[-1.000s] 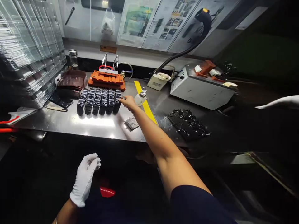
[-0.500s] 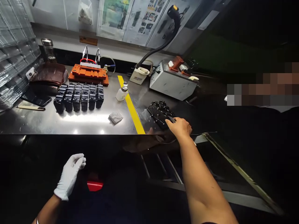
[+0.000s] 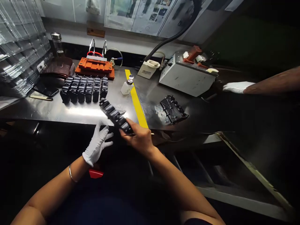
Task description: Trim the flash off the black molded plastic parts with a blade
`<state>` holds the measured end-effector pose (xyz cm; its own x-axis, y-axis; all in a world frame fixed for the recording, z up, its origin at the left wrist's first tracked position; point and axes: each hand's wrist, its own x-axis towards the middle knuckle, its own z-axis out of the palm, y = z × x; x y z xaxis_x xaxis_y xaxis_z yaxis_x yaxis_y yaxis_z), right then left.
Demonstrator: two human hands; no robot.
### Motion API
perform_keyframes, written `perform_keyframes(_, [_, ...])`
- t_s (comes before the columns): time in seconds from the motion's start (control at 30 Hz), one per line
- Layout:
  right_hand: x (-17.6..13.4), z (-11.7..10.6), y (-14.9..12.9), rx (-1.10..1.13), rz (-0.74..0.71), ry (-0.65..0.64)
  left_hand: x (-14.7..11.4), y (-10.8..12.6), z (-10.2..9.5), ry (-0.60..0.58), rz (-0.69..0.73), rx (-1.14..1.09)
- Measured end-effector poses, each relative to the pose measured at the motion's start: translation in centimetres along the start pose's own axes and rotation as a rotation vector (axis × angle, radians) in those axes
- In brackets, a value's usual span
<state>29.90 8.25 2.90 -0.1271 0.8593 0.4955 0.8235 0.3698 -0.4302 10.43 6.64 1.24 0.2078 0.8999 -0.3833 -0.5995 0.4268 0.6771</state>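
Note:
My bare right hand (image 3: pixel 139 136) grips the near end of a long black moulded part (image 3: pixel 114 115) with a row of rounded ribs. The part is held tilted above the front edge of the bench. My left hand (image 3: pixel 98 142), in a white glove, is just below and left of it, fingers spread, holding nothing. Similar black parts stand in a row (image 3: pixel 84 89) on the left of the bench. Another black part (image 3: pixel 173 109) lies to the right of the yellow tape, its underside webbed with ribs. The held part partly hides a small folded cloth (image 3: pixel 122 112).
A white pump bottle (image 3: pixel 127 87) stands by the yellow tape (image 3: pixel 139 109). Behind are an orange fixture (image 3: pixel 95 67), a beige holder (image 3: pixel 148 69) and a grey box (image 3: pixel 187 76). A phone (image 3: pixel 48 91) lies left. At right, a co-worker's white-gloved hand (image 3: pixel 237 87) reaches in.
My right hand has lifted one black part from the right pile and carried it left across the tape. My left hand has risen toward it and its fingers have spread.

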Motion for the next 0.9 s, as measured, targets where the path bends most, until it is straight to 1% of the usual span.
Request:
perform_keyframes(0.03, [-0.1,0.5,-1.8,0.052,-0.131,-0.142,0.5,0.2,0.1,0.018,-0.014,-0.093])
perform_keyframes(0.07, [0.2,0.9,-3.0,0.1,-0.206,-0.253,0.9,0.4,-0.1,0.036,-0.046,-0.169])
perform_keyframes(0.1, [0.9,1.2,-3.4,0.128,-0.215,-0.314,1.1,0.6,-0.4,0.048,-0.091,-0.226])
perform_keyframes(0.13, [1.8,1.5,-3.1,0.12,-0.167,-0.323,1.3,0.9,-0.9,0.052,-0.153,-0.26])
perform_keyframes(0.17, [2.9,1.8,-2.2,0.073,-0.07,-0.293,1.3,1.2,-1.6,0.045,-0.226,-0.275])
perform_keyframes(0.2, [4.0,2.1,-0.9,-0.01,0.048,-0.239,1.2,1.5,-2.3,0.025,-0.296,-0.279])
perform_keyframes(0.23, [5.0,2.6,0.5,-0.109,0.154,-0.216,1.0,1.8,-3.0,0.002,-0.353,-0.284])
perform_keyframes(0.3, [6.5,3.9,3.2,-0.232,0.278,-0.29,0.7,2.0,-4.3,-0.052,-0.443,-0.307])
perform_keyframes(0.37, [7.2,5.2,4.9,-0.274,0.322,-0.383,0.5,2.1,-5.3,-0.104,-0.467,-0.315])
perform_keyframes(0.4, [7.5,5.7,5.5,-0.284,0.331,-0.396,0.5,2.0,-5.7,-0.119,-0.467,-0.311])
perform_keyframes(0.47, [8.4,6.2,5.9,-0.315,0.354,-0.375,0.7,2.0,-6.2,-0.12,-0.483,-0.298])
perform_keyframes(0.53, [9.8,6.1,5.7,-0.355,0.377,-0.368,0.9,2.1,-6.5,-0.115,-0.516,-0.298])
perform_keyframes(0.67, [12.7,5.9,4.5,-0.451,0.431,-0.431,1.0,2.4,-6.5,-0.118,-0.559,-0.325])
perform_keyframes(0.73, [13.1,6.6,3.7,-0.5,0.463,-0.477,1.0,2.4,-6.4,-0.106,-0.571,-0.343])
perform_keyframes(0.8, [12.9,7.5,3.3,-0.533,0.49,-0.499,1.0,2.2,-6.4,-0.103,-0.587,-0.367])
perform_keyframes(0.9, [12.9,8.1,4.0,-0.515,0.507,-0.493,1.1,2.0,-6.7,-0.122,-0.6,-0.401])
